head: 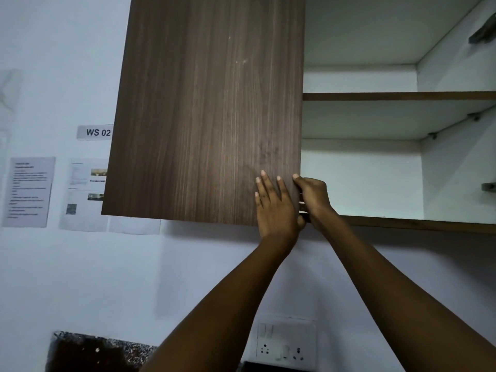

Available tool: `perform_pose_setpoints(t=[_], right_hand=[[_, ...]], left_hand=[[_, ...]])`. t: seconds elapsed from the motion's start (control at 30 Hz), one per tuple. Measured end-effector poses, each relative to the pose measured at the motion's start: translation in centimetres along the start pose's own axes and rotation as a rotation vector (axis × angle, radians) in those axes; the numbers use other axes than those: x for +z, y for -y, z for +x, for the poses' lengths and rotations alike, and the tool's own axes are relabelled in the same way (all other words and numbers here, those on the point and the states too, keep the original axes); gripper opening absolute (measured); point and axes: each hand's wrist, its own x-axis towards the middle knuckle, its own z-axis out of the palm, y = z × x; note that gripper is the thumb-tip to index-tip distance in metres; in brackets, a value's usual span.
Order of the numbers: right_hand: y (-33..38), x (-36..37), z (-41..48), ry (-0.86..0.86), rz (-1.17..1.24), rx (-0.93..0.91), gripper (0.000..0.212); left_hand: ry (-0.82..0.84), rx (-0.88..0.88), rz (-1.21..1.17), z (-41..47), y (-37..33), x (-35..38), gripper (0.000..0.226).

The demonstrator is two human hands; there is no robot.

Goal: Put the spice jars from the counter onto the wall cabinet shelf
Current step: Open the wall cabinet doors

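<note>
Far left on the wall: a printed sheet (29, 191), then a "WS 02" label (98, 132) above more taped papers (86, 196). Bottom left, a corner of the dark speckled counter (91, 350); I cannot tell from this view where the spice jars are.

Centre: the brown wood-grain cabinet door (206, 116), covering the left half of the wall cabinet. My left hand (276, 208) lies flat against the door's face near its lower right corner, fingers straight and spread, grasping nothing. Just beside it, my right hand (312, 197) grips the door's right edge, with fingers curled round the edge and the thumb tip on the front. The two hands touch near the door's bottom corner. Both forearms are bare and reach up from below.

Below the hands, on the wall, is a white switch-and-socket panel (285, 342).

Right: the open side of the cabinet with a white interior. The middle shelf (397, 96) has a brown front edge and runs level with its underside showing; the bottom board (418, 224) is below it. Metal hinges (487, 187) sit on the right wall, and small shelf pegs (432, 135) under the shelf.
</note>
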Motion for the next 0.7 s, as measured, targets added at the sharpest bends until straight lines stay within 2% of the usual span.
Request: perform_pose_setpoints(t=[0.13, 0.27, 0.4, 0.7], right_hand=[[0.5, -0.4, -1.3, 0.008, -0.026, -0.099, 0.036], [1.6, -0.2, -3.5, -0.055, -0.129, -0.254, 0.045], [2.7, 0.1, -5.9, -0.113, -0.219, -0.415, 0.038], [6.2, 1.3, -11.5, -0.158, -0.222, -0.636, 0.028]], left_hand=[[-0.048, 0.013, -0.029, -1.1, 0.1, -0.8, 0.098], [-0.109, 0.018, -0.105, -2.8, 0.5, -1.9, 0.095], [-0.186, 0.024, -0.126, -4.6, 0.9, -3.4, 0.102], [-0.248, 0.107, -0.318, -8.9, 2.8, -9.2, 0.104]])
